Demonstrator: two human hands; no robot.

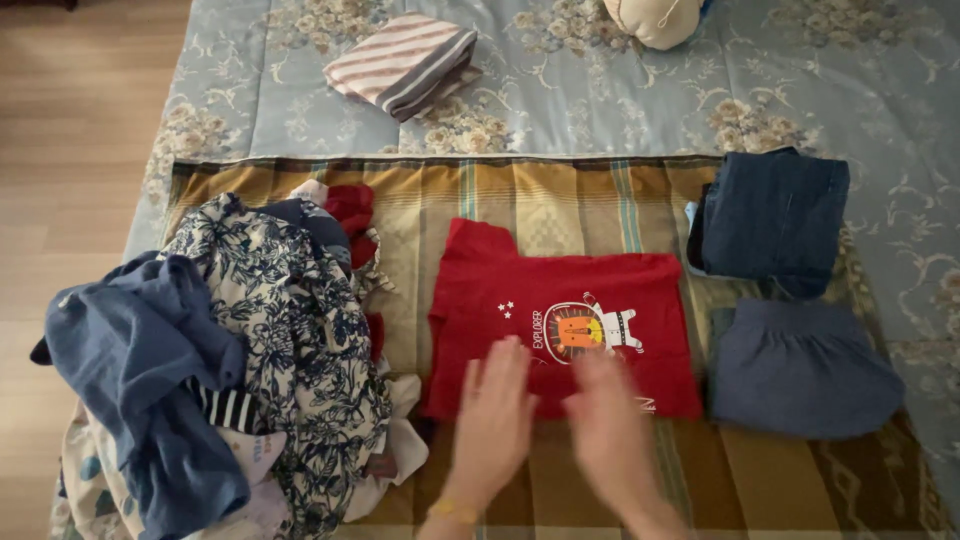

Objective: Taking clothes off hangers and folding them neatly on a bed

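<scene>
Lying flat at the centre of a striped brown and gold cloth (520, 200), a red child's T-shirt (520, 300) with a cartoon print shows its front upward, one sleeve sticking out toward eleven o'clock. Both of the person's hands rest on its lower edge at about six o'clock. The left hand (497, 415) is spread open, palm down, fingers together and pointing to twelve o'clock, gripping nothing. The right hand (610, 425) is blurred; it looks flat and open too, touching the shirt just below the print.

At nine o'clock from the shirt sits an unfolded heap: a blue garment (140, 360) outermost, a navy floral garment (300, 340) just beside the shirt. At three o'clock lie two folded pieces, a dark navy one (772, 215) above a slate blue one (800, 365), near each other. Up at eleven o'clock, on the floral bedspread (860, 90), rests a folded striped cloth (405, 62); a round beige cushion (655, 20) sits at one o'clock.
</scene>
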